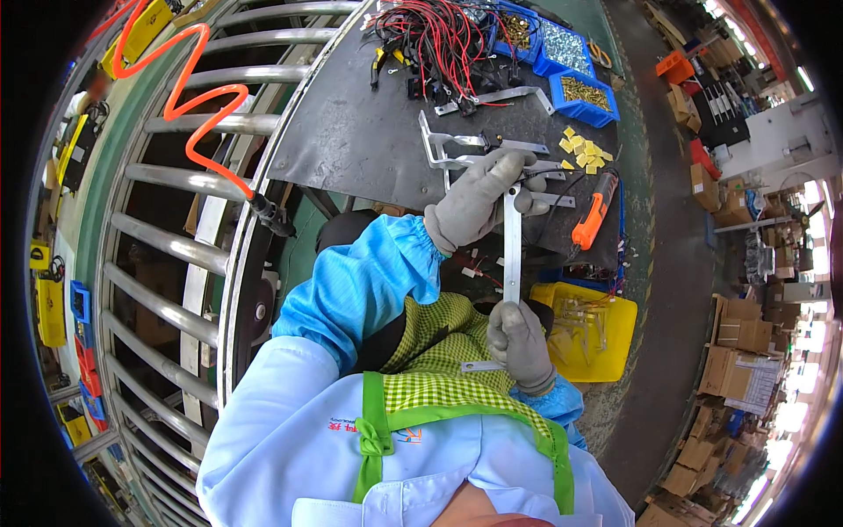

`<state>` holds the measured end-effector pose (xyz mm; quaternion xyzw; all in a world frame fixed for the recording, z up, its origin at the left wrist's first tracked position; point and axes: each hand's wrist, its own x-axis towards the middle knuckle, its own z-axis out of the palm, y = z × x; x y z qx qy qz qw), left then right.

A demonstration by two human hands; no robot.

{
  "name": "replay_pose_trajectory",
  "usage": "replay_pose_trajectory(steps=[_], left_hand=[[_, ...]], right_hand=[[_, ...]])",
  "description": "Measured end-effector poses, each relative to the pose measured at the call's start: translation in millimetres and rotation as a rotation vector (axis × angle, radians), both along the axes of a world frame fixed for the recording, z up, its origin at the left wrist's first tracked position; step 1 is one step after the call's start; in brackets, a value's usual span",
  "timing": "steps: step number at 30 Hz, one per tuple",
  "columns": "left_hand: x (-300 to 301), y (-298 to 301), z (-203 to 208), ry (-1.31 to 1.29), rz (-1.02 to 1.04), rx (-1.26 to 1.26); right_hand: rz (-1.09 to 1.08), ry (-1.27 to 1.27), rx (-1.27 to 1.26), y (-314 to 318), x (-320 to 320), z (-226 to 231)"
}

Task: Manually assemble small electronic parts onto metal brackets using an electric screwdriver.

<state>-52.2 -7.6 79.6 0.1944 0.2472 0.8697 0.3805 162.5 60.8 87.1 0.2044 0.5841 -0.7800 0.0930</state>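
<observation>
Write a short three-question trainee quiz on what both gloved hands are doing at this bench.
1. True or false: the left hand and the right hand grip the same metal bracket strip.
2. Which tool lies on the black mat just right of the strip?
A. orange-handled screwdriver
B. hammer
C. pliers
3. Fill in: the yellow bin sits beside the ____ hand.

Key:
1. True; each hand holds one end.
2. A.
3. Right.
</observation>
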Motion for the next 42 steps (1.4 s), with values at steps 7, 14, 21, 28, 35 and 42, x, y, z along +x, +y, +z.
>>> replay_pose_trajectory(steps=[7,14,21,28,35,42], left_hand=[[-5.8,-5.9,1.5,0.018,-0.085,-0.054],[30.3,-3.7,0.2,0.186,-0.224,-0.218],[39.8,2.6,-9.6,0.208,-0.248,-0.222],[45.8,-0.5,-18.9,0.317,-0.073,-0.349],[3.1,-21.9,9.5,0.071,-0.084,-0.068],[-3.9,-38.2,26.5,0.018,-0.229,-0.158]], right_hand=[[0.083,0.005,0.041,15.7,2.6,8.8],[0.022,-0.024,0.115,22.0,-13.3,16.6],[-0.194,0.159,0.256,23.8,-41.6,-2.5],[-0.019,0.228,0.754,45.2,-49.3,3.9],[-0.144,0.165,1.276,164.3,-103.7,60.5],[0.318,0.178,1.595,235.9,-207.3,-25.4]])
